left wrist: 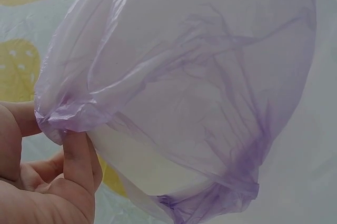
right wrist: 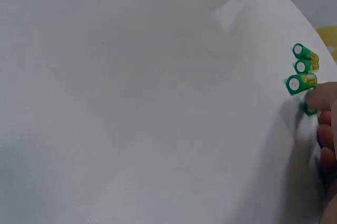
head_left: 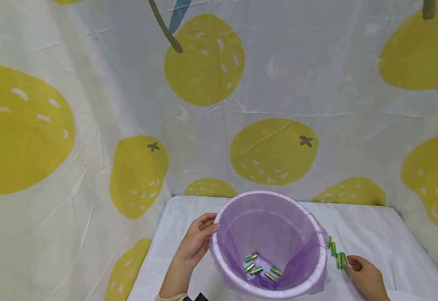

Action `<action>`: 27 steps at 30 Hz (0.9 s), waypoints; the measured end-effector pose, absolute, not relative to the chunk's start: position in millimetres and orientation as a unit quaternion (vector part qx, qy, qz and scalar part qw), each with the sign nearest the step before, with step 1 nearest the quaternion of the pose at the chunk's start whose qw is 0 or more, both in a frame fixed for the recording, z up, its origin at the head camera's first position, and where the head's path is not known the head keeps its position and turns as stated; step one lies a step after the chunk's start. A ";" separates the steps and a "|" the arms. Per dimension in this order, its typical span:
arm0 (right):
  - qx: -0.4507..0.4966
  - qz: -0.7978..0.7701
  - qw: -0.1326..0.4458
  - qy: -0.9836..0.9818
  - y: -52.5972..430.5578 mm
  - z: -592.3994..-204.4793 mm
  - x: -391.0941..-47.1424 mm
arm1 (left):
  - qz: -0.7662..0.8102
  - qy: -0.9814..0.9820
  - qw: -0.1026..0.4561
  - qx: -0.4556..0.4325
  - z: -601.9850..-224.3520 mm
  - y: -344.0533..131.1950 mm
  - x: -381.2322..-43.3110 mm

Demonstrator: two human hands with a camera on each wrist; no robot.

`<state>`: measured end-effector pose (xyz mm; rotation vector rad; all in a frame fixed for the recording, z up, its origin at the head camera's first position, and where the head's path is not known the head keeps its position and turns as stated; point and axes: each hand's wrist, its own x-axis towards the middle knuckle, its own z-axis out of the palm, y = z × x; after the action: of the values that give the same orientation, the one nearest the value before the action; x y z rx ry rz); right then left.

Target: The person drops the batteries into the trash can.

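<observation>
My left hand (head_left: 195, 241) grips the rim of a waste bin (head_left: 275, 292) lined with a thin purple bag, and tilts its mouth toward me. In the left wrist view the thumb and fingers (left wrist: 79, 163) pinch the bag-covered rim (left wrist: 68, 116). Several green and gold batteries (head_left: 256, 271) lie at the bottom of the bin. To the right of it, my right hand (head_left: 365, 276) pinches a battery (head_left: 343, 258) at the end of a short row. The other batteries (right wrist: 301, 83) of that row lie just beyond the thumb, which partly hides the pinched one.
A white cloth (head_left: 373, 225) covers the table. Behind and at both sides hangs a curtain (head_left: 200, 138) printed with yellow fruit. The bin stands between the two hands, close to the batteries on the table.
</observation>
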<state>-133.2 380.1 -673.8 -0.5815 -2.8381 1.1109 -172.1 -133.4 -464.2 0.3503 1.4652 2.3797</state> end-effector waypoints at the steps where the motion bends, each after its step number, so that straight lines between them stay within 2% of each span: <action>1: -0.184 0.351 0.022 -0.918 380.4 -675.3 -133.9 | 0.834 0.514 0.161 0.124 -464.5 -133.5 -172.1; 5: -0.181 0.333 0.040 -0.925 383.1 -675.6 -135.1 | 0.834 0.512 0.161 0.130 -464.6 -133.1 -172.5; 14: -0.160 0.318 0.028 -0.934 396.1 -674.6 -133.5 | 0.834 0.511 0.164 0.127 -465.7 -134.0 -173.3; 27: -0.225 0.362 0.002 -0.905 414.1 -653.8 -134.1 | 0.834 0.513 0.163 0.122 -464.5 -133.0 -172.4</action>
<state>-134.1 414.1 -653.8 -0.7058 -2.8383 1.1359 -172.4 -133.0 -464.5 0.3491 1.4625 2.3788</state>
